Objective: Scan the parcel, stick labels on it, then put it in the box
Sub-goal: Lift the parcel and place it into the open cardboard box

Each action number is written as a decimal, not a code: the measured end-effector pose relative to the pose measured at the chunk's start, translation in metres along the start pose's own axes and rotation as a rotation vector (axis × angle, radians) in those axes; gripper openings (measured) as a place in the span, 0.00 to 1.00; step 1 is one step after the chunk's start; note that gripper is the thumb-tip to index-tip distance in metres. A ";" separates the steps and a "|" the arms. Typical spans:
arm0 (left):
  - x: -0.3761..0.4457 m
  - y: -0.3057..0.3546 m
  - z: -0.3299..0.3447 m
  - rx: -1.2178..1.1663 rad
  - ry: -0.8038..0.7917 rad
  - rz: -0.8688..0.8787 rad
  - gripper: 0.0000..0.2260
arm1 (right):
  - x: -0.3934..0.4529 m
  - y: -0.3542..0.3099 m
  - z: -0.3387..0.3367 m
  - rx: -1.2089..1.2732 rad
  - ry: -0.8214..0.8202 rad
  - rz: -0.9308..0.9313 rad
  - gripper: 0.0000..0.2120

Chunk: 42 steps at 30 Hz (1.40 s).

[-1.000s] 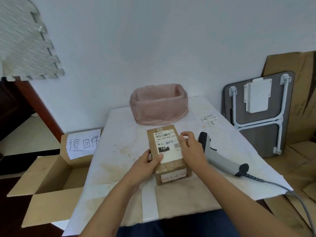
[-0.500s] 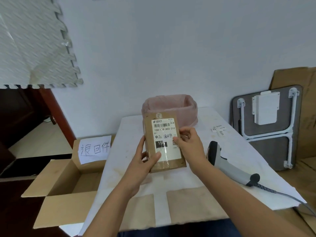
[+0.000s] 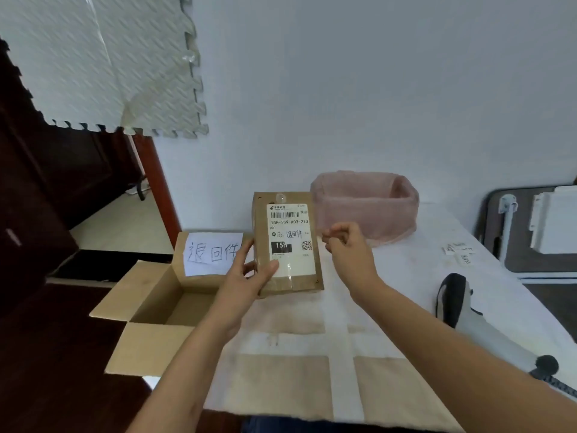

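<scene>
A brown cardboard parcel (image 3: 288,276) with a white shipping label stands upright in the air above the table's left edge. My left hand (image 3: 246,276) grips its lower left side, thumb across the front. Just right of the parcel, my right hand (image 3: 349,248) hovers apart from it with fingers loosely curled and nothing in it. An open cardboard box (image 3: 146,307) with a handwritten paper sign on its back flap sits on the floor to the left of the table. The barcode scanner (image 3: 459,307) lies on the table at the right.
A pink fabric basket (image 3: 368,207) stands at the back of the white-covered table (image 3: 406,292). Small label slips (image 3: 459,250) lie at the far right of the table. A folded table leans on the wall at right. Dark floor and furniture lie to the left.
The parcel was lifted off the table and carried left toward the open box. My right hand has let go of it; only my left hand holds it now.
</scene>
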<state>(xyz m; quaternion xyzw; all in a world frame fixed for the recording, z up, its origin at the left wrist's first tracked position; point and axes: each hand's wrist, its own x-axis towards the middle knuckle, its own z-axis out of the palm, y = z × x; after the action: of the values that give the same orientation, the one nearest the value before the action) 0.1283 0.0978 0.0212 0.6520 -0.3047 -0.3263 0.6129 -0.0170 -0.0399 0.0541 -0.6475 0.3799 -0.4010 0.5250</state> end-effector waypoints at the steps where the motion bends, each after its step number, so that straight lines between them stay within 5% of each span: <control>1: 0.005 -0.001 -0.016 0.005 0.051 0.003 0.35 | 0.004 -0.003 0.012 -0.028 -0.031 -0.008 0.08; 4: 0.017 -0.002 -0.064 0.056 0.234 0.029 0.30 | 0.014 -0.010 0.050 -0.091 -0.124 -0.038 0.10; 11: 0.059 -0.059 -0.173 0.476 0.444 -0.090 0.37 | 0.023 0.005 0.123 -0.197 -0.275 -0.051 0.11; 15: 0.097 -0.105 -0.195 0.648 0.384 -0.206 0.36 | 0.038 0.017 0.144 -0.203 -0.276 -0.017 0.12; 21: 0.189 -0.200 -0.229 0.432 0.229 -0.435 0.37 | 0.069 0.030 0.164 -0.228 -0.230 0.041 0.13; 26: 0.196 -0.196 -0.199 0.421 0.180 -0.642 0.28 | 0.078 0.042 0.169 -0.224 -0.201 0.085 0.13; 37: 0.212 -0.257 -0.178 0.482 0.140 -0.759 0.24 | 0.078 0.058 0.171 -0.217 -0.206 0.128 0.15; 42: 0.209 -0.242 -0.152 0.671 -0.194 -0.709 0.18 | 0.078 0.054 0.167 -0.206 -0.194 0.114 0.15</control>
<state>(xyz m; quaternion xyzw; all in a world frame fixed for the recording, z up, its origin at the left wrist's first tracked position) 0.3746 0.0373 -0.2262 0.8435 -0.2082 -0.4575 0.1894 0.1631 -0.0574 -0.0114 -0.7111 0.4027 -0.2650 0.5119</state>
